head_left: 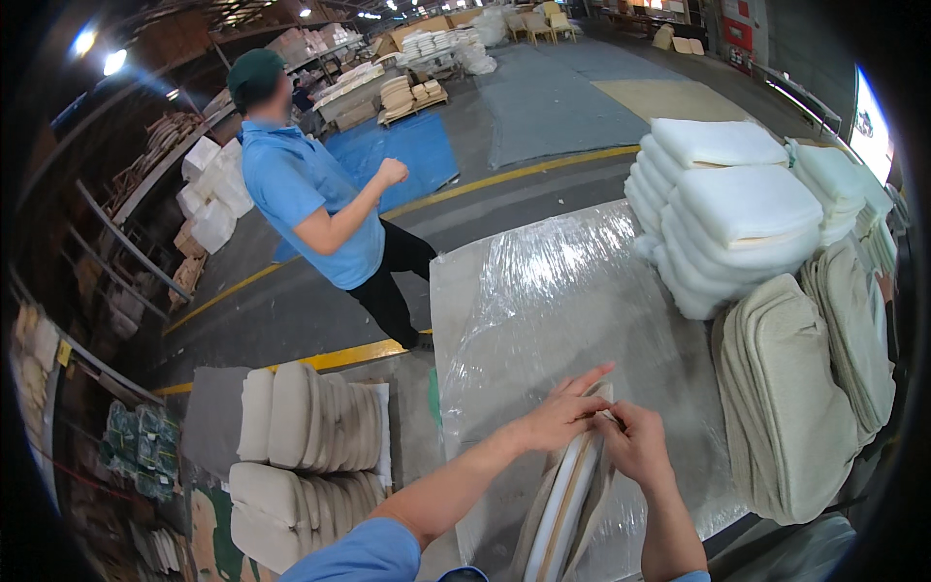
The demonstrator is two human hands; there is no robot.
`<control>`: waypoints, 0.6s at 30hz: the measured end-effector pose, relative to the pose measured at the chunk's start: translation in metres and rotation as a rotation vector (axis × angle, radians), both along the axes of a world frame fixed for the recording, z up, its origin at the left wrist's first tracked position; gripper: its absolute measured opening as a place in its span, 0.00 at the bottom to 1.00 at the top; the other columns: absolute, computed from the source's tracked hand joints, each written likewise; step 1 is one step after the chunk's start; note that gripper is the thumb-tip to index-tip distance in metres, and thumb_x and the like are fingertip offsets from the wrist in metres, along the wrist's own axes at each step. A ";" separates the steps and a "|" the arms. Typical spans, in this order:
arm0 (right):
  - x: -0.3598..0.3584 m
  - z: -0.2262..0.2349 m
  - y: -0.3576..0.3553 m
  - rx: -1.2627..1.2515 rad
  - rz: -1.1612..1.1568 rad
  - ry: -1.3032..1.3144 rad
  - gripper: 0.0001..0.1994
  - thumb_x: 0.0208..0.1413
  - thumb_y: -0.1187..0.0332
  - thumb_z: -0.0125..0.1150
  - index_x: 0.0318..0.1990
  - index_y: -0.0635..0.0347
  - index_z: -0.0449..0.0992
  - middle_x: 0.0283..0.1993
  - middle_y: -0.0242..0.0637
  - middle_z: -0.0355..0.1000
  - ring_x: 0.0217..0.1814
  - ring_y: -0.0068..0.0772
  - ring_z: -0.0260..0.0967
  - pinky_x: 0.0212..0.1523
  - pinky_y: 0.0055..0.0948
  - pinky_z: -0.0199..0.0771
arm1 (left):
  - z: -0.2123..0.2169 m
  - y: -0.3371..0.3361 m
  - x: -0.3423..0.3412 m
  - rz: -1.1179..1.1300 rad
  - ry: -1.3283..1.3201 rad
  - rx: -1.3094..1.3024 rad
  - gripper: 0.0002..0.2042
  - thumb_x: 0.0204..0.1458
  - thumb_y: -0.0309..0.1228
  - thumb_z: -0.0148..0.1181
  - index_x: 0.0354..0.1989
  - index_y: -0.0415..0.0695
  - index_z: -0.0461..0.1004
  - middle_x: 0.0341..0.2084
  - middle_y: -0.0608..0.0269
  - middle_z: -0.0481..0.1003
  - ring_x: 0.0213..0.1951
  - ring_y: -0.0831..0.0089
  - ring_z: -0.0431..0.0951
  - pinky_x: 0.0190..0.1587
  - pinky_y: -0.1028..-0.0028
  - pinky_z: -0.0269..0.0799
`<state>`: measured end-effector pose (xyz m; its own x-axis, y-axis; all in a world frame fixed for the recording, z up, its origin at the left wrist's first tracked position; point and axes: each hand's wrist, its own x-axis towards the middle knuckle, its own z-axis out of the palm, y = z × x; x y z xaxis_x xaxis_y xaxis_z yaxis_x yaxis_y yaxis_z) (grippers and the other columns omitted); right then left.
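Cushion (558, 524): bottom centre, nearest the camera; upright on its edge, with white and tan layers showing between two beige fabric sides. Its far end lies between the two hands, over the table.
Rack (92, 361): metal rails run down the left side of the frame, with pale goods beside them at the far left.
Bundles (141, 446): dark green, lower left, near the rack.
Bags (215, 184): white, piled in the upper left behind the co-worker.
Beige stack (310, 417): lower left, two rows of rounded pads packed side by side.
Co-worker (310, 194): upper left, standing beyond the table in a blue shirt, dark trousers and a green cap (254, 80); one forearm is bent up.
Blue mat (417, 150): on the floor at upper centre, partly behind the co-worker.
Table (543, 320): centre, its grey top under shiny clear film.
Left hand (558, 417): lower centre, fingers closed on the cushion's far end, index finger stretched out past it.
Right hand (637, 446): just beside the left, thumb and fingers pinching the same end; the exact pinch is partly hidden.
White pads (737, 213): upper right, thick and piled high on the table.
Covers (786, 398): right, beige, leaning in a thick overlapping row.
Green pads (829, 184): pale, right edge, just beside the white pads.
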<state>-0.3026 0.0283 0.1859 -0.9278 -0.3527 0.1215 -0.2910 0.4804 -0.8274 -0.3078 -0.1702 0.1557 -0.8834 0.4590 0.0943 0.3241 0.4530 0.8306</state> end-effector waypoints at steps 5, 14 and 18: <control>-0.032 -0.054 0.000 -0.738 -0.100 -0.203 0.17 0.71 0.61 0.55 0.36 0.66 0.81 0.36 0.33 0.78 0.38 0.27 0.72 0.44 0.33 0.73 | -0.030 0.013 0.017 0.216 -0.141 0.395 0.08 0.62 0.23 0.54 0.42 0.47 0.80 0.75 0.53 0.50 0.75 0.55 0.52 0.73 0.60 0.54; -0.045 -0.104 -0.051 -0.847 0.058 -0.267 0.22 0.72 0.56 0.52 0.33 0.66 0.80 0.37 0.35 0.77 0.42 0.27 0.69 0.46 0.29 0.66 | -0.039 0.020 0.041 0.446 -0.007 0.483 0.10 0.63 0.26 0.55 0.42 0.54 0.83 0.75 0.49 0.44 0.77 0.52 0.43 0.74 0.58 0.47; -0.049 -0.106 -0.048 -0.688 0.119 -0.368 0.23 0.70 0.54 0.53 0.29 0.64 0.77 0.32 0.32 0.73 0.37 0.25 0.68 0.42 0.28 0.65 | -0.044 0.020 0.046 0.463 -0.007 0.553 0.09 0.63 0.26 0.56 0.43 0.54 0.82 0.74 0.48 0.44 0.78 0.51 0.40 0.74 0.58 0.49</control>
